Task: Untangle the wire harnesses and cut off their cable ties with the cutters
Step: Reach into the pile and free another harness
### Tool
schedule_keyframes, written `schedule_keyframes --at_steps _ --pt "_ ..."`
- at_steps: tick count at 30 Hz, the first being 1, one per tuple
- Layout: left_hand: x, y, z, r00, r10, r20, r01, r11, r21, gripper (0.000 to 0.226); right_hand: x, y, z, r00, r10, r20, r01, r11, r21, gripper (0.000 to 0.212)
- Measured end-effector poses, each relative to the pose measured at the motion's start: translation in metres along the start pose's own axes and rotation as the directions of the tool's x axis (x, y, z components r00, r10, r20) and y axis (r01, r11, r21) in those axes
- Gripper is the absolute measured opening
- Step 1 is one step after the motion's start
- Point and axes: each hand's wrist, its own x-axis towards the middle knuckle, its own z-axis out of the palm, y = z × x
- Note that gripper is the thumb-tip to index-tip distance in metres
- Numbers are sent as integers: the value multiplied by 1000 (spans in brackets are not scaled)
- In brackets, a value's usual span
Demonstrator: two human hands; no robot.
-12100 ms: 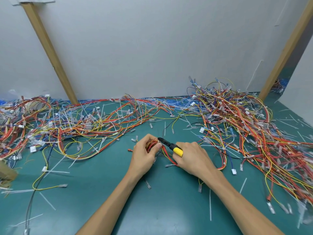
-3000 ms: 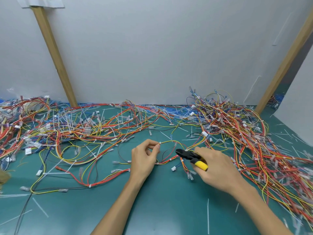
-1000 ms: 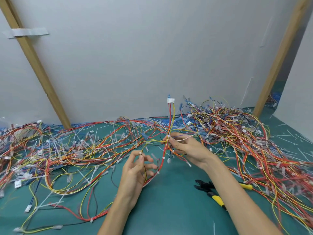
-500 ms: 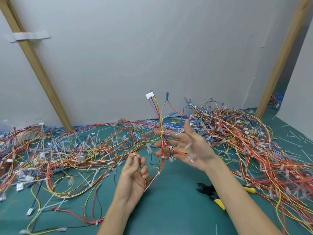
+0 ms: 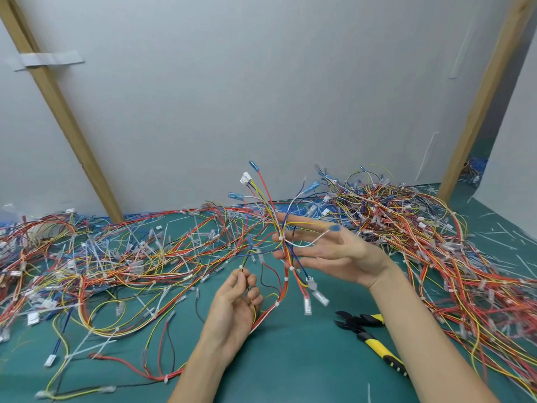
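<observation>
I count one lifted wire harness (image 5: 286,258), one pair of cutters (image 5: 367,330) and two tangled heaps on the desk (image 5: 290,369): a left heap (image 5: 87,257) spreading to its left edge and a right heap (image 5: 436,242) toward its right edge, each with too many harnesses to count. My left hand (image 5: 232,303) pinches one thin strand of the lifted harness. My right hand (image 5: 328,251) is spread, fingers straight, and the bundle, on which I count four white cable ties (image 5: 280,238), crosses its fingertips. The cutters lie flat by my right forearm toward the front edge, touching neither hand, with bare desk between my forearms.
</observation>
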Motion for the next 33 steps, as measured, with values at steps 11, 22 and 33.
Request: schedule_keyframes --at_steps 11,22,33 --pt "-3 0 2 997 59 -52 -59 998 3 18 15 7 6 877 -43 -478 -47 984 -174 22" --pt "-42 -13 33 804 534 262 -516 409 752 36 23 11 8 738 -219 -639 -171 854 -491 30" --pt "-39 -18 43 880 458 122 -401 583 706 16 19 13 2 801 -145 -580 -216 835 -506 37"
